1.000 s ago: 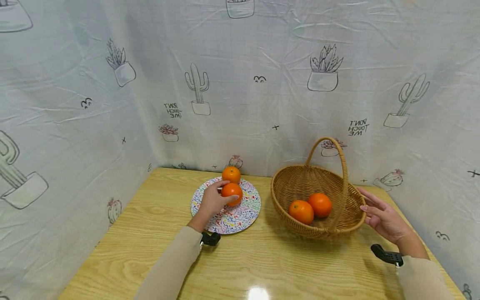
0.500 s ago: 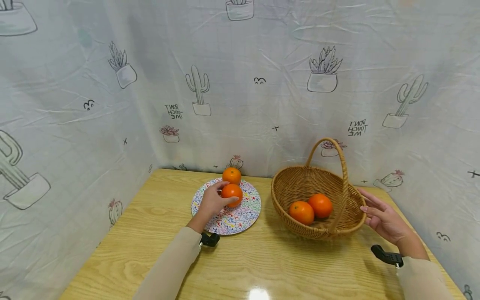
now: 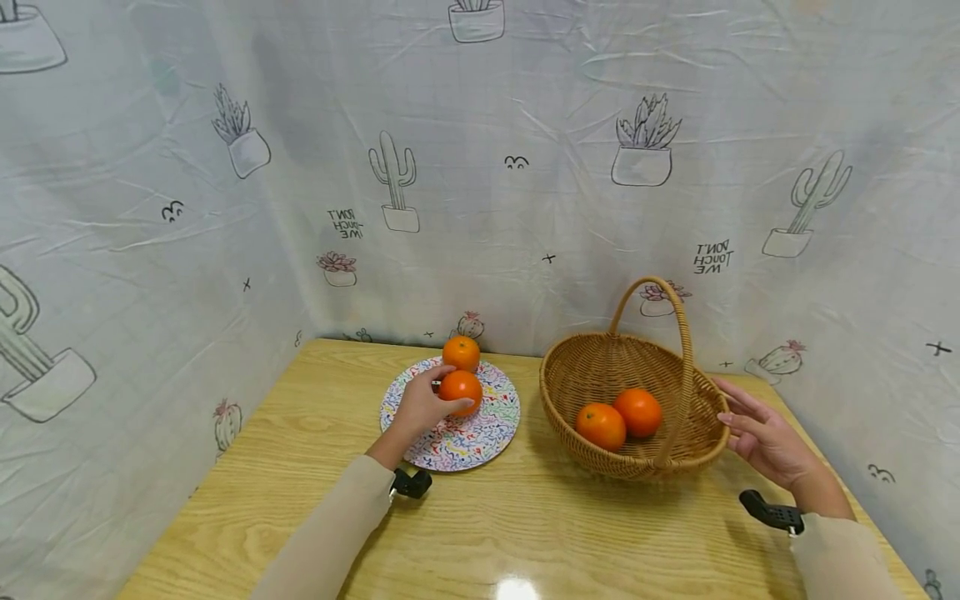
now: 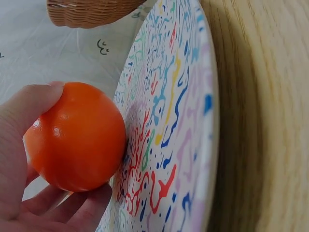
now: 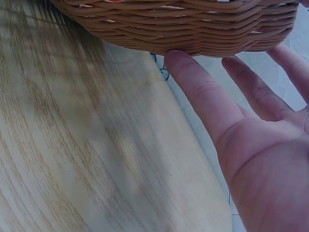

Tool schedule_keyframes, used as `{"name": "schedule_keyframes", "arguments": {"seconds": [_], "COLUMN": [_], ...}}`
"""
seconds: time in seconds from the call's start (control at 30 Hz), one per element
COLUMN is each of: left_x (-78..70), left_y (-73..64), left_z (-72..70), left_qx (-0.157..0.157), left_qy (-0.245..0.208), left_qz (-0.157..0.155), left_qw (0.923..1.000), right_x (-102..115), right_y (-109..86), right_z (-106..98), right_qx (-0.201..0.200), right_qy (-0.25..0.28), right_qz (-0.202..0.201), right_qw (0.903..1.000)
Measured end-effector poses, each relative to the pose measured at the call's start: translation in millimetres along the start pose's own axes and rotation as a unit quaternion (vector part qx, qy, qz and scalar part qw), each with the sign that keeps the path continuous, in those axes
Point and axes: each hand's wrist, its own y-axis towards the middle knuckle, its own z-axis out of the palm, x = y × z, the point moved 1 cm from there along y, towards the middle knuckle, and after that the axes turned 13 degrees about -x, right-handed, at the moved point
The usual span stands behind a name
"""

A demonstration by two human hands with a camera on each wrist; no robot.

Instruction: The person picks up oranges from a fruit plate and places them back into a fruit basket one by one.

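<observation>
My left hand (image 3: 423, 407) holds an orange (image 3: 461, 393) between thumb and fingers, low over a round plate (image 3: 480, 446) with a colourful squiggle pattern. In the left wrist view the thumb presses the orange (image 4: 79, 137) from above, the other fingers lie underneath, and the plate (image 4: 164, 111) is close beside it. Just behind it, a second orange (image 3: 461, 353) sits at the plate's back edge. My right hand (image 3: 768, 437) touches the right side of a wicker basket (image 3: 558, 417). The right wrist view shows its nearly straight, spread fingers (image 5: 205, 92) against the wicker (image 5: 203, 34).
Two oranges (image 3: 601, 427) lie together inside the basket, whose tall handle (image 3: 684, 350) arches above it. The wooden table (image 3: 480, 533) ends at a patterned cloth (image 3: 465, 208) hung behind and at both sides.
The hands, oranges and basket keep their places on the table. Only a slight shift of the whole head view shows.
</observation>
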Motion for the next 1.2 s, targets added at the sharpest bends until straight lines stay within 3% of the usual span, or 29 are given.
{"name": "schedule_keyframes", "arguments": {"seconds": [0.5,0.7,1.2], "left_x": [-8.2,-21.5,-57.1], "left_y": [-2.2,-6.1,-8.2], "left_z": [-4.1,-5.6,-4.4], "left_qx": [0.018,0.027,0.046], "left_qy": [-0.011,-0.013,-0.035], "left_qz": [-0.003,-0.005,0.025], "left_qw": [0.9998,0.9995,0.9980], "right_x": [5,7,4], "right_y": [2.8,3.3,2.3], "right_z": [1,2,0], "right_qx": [0.003,0.001,0.007], "right_qy": [-0.002,-0.002,0.001], "right_qz": [0.005,0.008,0.000], "right_qw": [1.0000,1.0000,1.0000]}}
